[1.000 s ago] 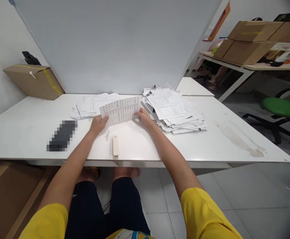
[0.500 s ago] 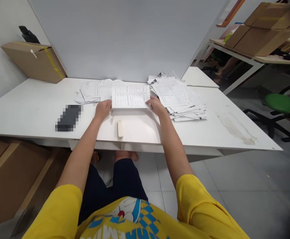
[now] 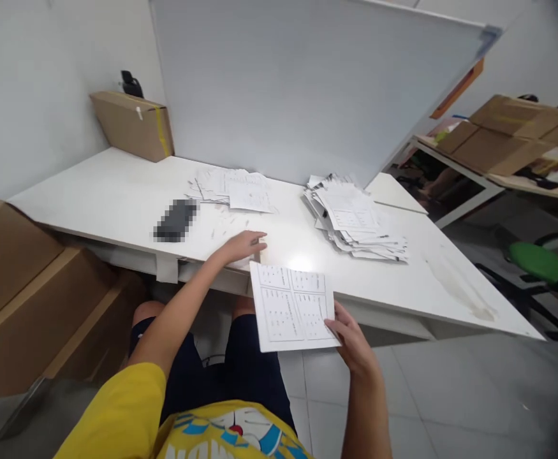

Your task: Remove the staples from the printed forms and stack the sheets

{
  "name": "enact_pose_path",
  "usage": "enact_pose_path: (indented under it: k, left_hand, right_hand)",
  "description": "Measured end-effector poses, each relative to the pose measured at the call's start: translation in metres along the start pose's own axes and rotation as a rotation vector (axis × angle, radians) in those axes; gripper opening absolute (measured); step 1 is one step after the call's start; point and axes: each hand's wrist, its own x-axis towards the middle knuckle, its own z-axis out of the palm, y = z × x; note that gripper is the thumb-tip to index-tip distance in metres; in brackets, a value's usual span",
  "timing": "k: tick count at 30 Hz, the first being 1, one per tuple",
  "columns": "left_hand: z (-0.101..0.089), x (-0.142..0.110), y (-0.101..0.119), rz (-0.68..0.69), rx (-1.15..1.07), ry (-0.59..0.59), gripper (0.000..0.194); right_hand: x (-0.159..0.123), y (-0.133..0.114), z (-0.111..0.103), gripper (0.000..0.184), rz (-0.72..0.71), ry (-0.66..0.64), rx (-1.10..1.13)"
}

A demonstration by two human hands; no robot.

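Observation:
My right hand (image 3: pixel 352 335) pinches the right edge of a small stack of printed paper sheets (image 3: pixel 293 309), thumb on top. The sheets are tilted in front of the desk edge, their printed tables facing up. My left hand (image 3: pixel 244 246) is at the desk's front edge, thumb and forefinger a little apart. It is right at the cream stapler (image 3: pixel 262 253), which is mostly hidden by the hand and the sheets; whether the fingers touch it is unclear.
Loose printed papers (image 3: pixel 250 191) lie at the back of the white desk (image 3: pixel 116 191), and a taller messy paper pile (image 3: pixel 355 217) stands to the right. A blurred-out dark object (image 3: pixel 176 221) lies left. Cardboard boxes (image 3: pixel 130 124) stand at the back left and beside the desk.
My left hand has let go of the sheets and moved to the stapler. My right hand has brought the sheets down and nearer, past the desk edge. The camera view has turned.

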Motion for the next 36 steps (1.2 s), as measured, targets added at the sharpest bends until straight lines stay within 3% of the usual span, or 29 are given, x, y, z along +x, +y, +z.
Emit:
enact_pose_path:
  k: [4,8,12,16,20,36]
  left_hand:
    - [0.003,-0.009,0.008,-0.042,0.047,-0.046,0.084]
    - [0.006,-0.012,0.003,-0.032,-0.043,-0.066,0.087]
    - [0.01,-0.011,-0.003,-0.01,-0.063,-0.056,0.089]
    - [0.012,-0.011,-0.004,-0.02,-0.112,-0.069,0.092]
    - [0.01,-0.013,-0.003,0.001,-0.166,-0.077,0.093]
    - [0.007,-0.007,0.004,-0.017,-0.143,-0.028,0.076]
  right_hand:
    - [0.01,0.005,0.008,0.061,0.064,0.105,-0.049]
    - [0.026,0.01,0.009,0.05,0.039,0.129,-0.066]
    - [0.031,0.014,-0.007,0.043,-0.012,0.197,-0.104]
    - [0.023,0.013,-0.027,0.048,-0.018,0.293,-0.165]
    - [0.01,0.007,-0.034,0.058,0.001,0.28,-0.169]
    - [-0.019,-0.002,-0.033,0.055,-0.01,0.249,-0.19]
